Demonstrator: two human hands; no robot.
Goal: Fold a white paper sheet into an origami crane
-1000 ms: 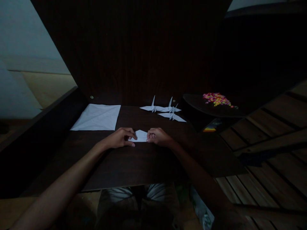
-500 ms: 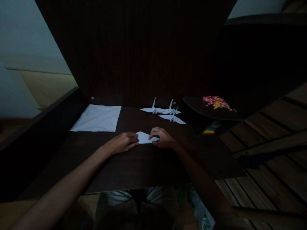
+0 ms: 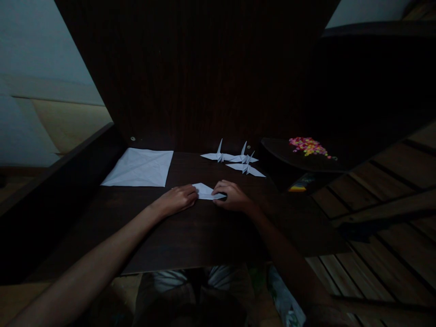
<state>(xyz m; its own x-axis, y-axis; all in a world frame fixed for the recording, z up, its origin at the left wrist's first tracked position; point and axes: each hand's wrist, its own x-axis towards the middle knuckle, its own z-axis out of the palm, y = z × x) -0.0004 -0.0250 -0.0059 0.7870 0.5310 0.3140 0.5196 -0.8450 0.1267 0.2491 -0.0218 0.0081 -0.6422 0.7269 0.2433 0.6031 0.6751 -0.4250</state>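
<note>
A small folded piece of white paper lies on the dark wooden desk, tapering to a point at its right end. My left hand is closed over its left end, fingers bent and partly covering the paper. My right hand grips the right part, with thumb and fingertips on the paper near the pointed tip. Just beyond, three white paper cranes rest close together with wings spread. To the left of them lies a larger creased sheet of white paper.
Small colourful bits are heaped on a dark rounded shelf at the right. A raised side board borders the desk on the left, and a tall dark panel closes the back. Slatted wood shows at lower right.
The near edge of the folded paper has been turned up, so the piece looks narrower. My left hand has rolled forward over its left end; my right hand stays nearly in place.
</note>
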